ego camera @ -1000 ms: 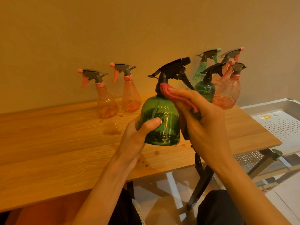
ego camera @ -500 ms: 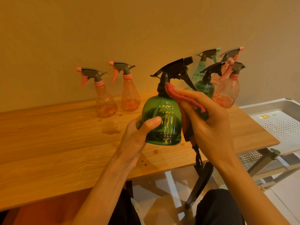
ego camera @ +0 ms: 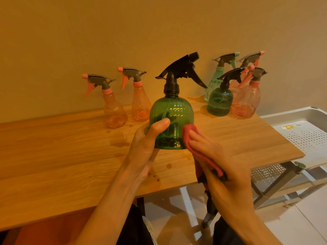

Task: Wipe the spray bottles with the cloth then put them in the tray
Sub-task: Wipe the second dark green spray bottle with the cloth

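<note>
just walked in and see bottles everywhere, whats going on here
A person is wiping a green spray bottle held above the wooden table. The left hand grips its body, while the right hand presses a red cloth against its lower side. Six more spray bottles stand along the wall behind. The white tray at the right holds no bottle that can be seen.
</note>
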### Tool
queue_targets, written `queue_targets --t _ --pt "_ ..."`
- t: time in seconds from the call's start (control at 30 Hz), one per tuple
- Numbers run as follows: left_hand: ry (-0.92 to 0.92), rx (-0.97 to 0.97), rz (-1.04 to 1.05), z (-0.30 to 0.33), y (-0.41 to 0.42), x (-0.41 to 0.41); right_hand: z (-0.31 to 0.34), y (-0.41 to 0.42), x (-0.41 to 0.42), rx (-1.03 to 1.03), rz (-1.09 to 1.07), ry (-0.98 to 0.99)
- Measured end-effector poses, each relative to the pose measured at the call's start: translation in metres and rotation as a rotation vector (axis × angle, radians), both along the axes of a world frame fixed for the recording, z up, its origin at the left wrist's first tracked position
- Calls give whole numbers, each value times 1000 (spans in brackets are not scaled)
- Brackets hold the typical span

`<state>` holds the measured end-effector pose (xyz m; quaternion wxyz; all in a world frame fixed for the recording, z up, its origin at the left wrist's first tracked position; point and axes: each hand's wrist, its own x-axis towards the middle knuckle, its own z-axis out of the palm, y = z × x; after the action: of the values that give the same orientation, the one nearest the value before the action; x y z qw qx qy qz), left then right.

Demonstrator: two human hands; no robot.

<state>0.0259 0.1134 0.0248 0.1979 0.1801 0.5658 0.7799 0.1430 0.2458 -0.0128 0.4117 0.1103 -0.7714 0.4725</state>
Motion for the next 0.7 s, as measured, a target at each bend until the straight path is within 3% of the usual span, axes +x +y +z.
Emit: queue_targets --t 0.2,0.53,0.7 --pt "-12 19 24 2 0 0 -8 -2 12 23 -1 -7" --pt "69 -61 -61 -3 -1 5 37 12 -24 -113 -21 66" --pt "58 -57 -55 -3 -2 6 49 16 -28 -221 38 3"
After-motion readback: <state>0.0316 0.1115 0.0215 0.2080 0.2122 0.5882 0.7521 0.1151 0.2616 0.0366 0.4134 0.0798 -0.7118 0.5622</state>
